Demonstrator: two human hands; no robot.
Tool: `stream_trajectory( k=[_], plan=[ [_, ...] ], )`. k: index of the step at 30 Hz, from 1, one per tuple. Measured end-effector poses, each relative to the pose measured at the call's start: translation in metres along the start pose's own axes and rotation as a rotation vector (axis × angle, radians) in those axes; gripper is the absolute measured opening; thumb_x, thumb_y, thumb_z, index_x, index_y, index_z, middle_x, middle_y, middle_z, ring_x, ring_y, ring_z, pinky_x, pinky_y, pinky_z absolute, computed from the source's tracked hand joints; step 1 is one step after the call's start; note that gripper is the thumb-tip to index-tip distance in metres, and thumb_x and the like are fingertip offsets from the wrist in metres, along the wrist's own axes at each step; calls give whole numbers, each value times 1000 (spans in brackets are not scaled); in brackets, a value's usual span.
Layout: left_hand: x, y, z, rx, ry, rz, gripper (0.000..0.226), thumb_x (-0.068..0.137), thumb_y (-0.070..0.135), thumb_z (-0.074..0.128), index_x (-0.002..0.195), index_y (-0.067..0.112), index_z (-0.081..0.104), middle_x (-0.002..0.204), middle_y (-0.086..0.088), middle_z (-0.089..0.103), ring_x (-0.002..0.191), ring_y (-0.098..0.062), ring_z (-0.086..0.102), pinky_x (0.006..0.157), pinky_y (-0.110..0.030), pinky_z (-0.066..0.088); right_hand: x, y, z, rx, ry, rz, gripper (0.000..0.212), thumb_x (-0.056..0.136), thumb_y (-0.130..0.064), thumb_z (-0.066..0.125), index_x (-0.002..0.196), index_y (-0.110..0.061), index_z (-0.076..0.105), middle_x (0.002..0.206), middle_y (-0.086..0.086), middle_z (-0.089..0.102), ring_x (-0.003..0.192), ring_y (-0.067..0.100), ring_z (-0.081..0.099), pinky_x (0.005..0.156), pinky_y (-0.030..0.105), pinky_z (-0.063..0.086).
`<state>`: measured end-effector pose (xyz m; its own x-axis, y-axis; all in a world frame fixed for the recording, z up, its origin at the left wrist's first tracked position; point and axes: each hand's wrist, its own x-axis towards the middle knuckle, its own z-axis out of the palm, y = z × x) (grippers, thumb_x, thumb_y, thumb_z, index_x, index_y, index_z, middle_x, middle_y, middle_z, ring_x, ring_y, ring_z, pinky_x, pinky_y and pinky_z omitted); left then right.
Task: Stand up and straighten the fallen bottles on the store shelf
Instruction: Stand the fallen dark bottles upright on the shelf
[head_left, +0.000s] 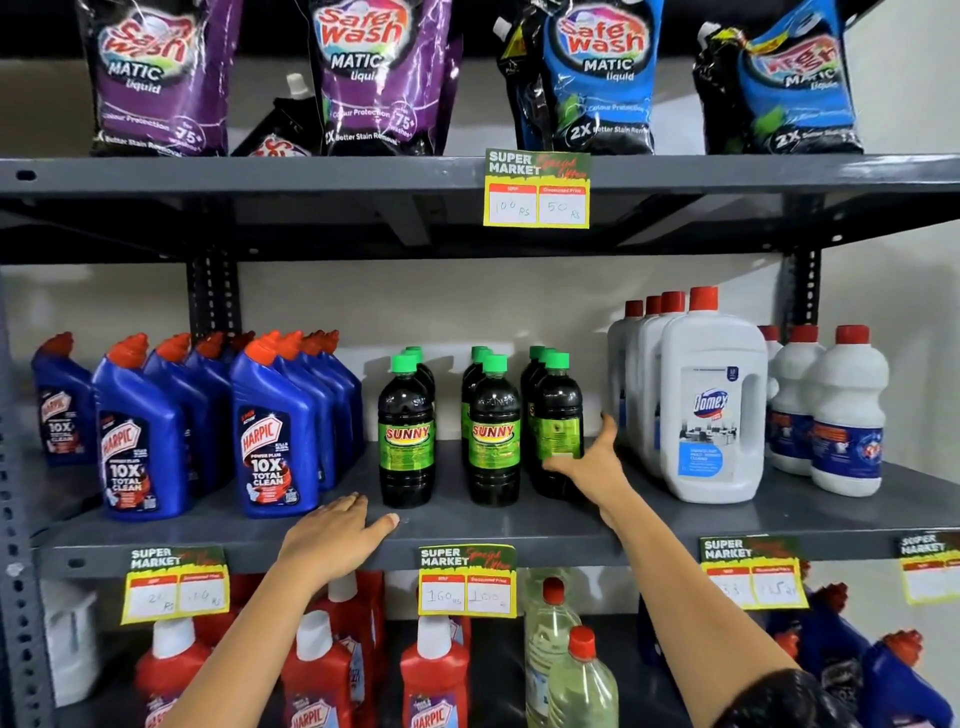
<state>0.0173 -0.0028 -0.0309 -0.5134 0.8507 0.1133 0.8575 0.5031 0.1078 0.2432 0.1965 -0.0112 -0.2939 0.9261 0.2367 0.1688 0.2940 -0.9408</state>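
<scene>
step: straightening, Sunny rows all upright | right hand (589, 457) fingers wrapped on front right Sunny bottle (558, 415), label turned sideways | left hand (337, 532) flat, spread on middle shelf (519, 525) edge | next: likely twist label to front

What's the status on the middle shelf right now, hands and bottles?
Left hand flat on the shelf edge, holding nothing. Right hand on the rightmost front Sunny bottle, grip unclear. All Sunny bottles upright. Nothing in the way.
</scene>
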Motion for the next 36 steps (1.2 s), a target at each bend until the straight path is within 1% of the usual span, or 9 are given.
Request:
stream_trajectory(
  k=[2, 5, 10, 13, 17, 21, 26, 30, 36],
  plan=[
    [0, -1, 1, 3, 7, -1, 76, 94, 61, 18, 152, 13, 13, 162, -4, 9, 149, -17, 12, 119, -33, 13, -1, 1, -6, 69, -59, 0, 113, 79, -16, 72, 150, -29, -15, 125, 19, 58, 113, 27, 55, 110, 39, 31],
    [3, -3, 2, -2, 13, 0, 77, 93, 63, 18, 152, 13, 15, 162, -4, 12, 149, -18, 14, 120, -34, 15, -7, -8, 0, -105, -24, -2, 137, 57, -44, 86, 147, -36, -19, 154, 19, 21, 139, 37, 28, 114, 57, 21],
    [4, -4, 3, -2, 21, 1, 77, 93, 63, 19, 152, 13, 15, 162, -4, 12, 149, -18, 15, 120, -35, 16, 33, 22, 12, -126, -31, -44, 135, 45, -44, 74, 117, -70, -36, 129, 9, 61, 123, 38, 52, 106, 68, 28],
    [4, -3, 3, -1, 19, 0, 77, 93, 63, 19, 152, 14, 14, 162, -3, 11, 149, -18, 14, 119, -34, 15, 3, -4, 9, -217, 9, -13, 137, 56, -45, 84, 143, -45, -22, 155, 17, 20, 138, 40, 29, 110, 65, 20],
    [4, -3, 4, -3, 21, -1, 76, 93, 63, 19, 152, 14, 15, 162, -3, 11, 149, -18, 14, 119, -34, 16, 22, 14, 9, -128, 31, -40, 137, 47, -39, 81, 138, -52, -21, 141, 11, 49, 127, 36, 49, 107, 67, 26],
    [3, -3, 4, -6, 25, -2, 77, 93, 63, 19, 152, 15, 16, 162, -3, 12, 149, -18, 16, 118, -34, 17, 0, -4, 7, -285, 52, 19, 138, 56, -49, 83, 145, -38, -22, 157, 18, 14, 141, 40, 24, 108, 65, 16],
    [2, -2, 3, 1, 32, -4, 75, 94, 62, 19, 152, 15, 15, 162, -3, 12, 149, -17, 15, 118, -34, 16, 1, 2, 4, -288, 30, -19, 126, 69, -31, 77, 145, -36, -24, 153, 16, 29, 135, 38, 36, 108, 68, 11],
    [0, 0, 2, 2, 31, -7, 75, 94, 61, 19, 152, 15, 15, 162, -2, 11, 149, -17, 14, 118, -33, 16, 2, 2, 5, -357, 52, -20, 140, 57, -53, 83, 145, -36, -25, 155, 18, 22, 137, 39, 33, 106, 65, 15],
    [1, 1, 3, 5, 25, -23, 74, 94, 61, 20, 152, 16, 15, 162, -1, 11, 149, -15, 13, 119, -33, 14, -1, 1, 3, -282, 57, -23, 123, 68, -28, 76, 147, -31, -18, 143, 10, 47, 123, 35, 50, 106, 65, 15]
  ],
)
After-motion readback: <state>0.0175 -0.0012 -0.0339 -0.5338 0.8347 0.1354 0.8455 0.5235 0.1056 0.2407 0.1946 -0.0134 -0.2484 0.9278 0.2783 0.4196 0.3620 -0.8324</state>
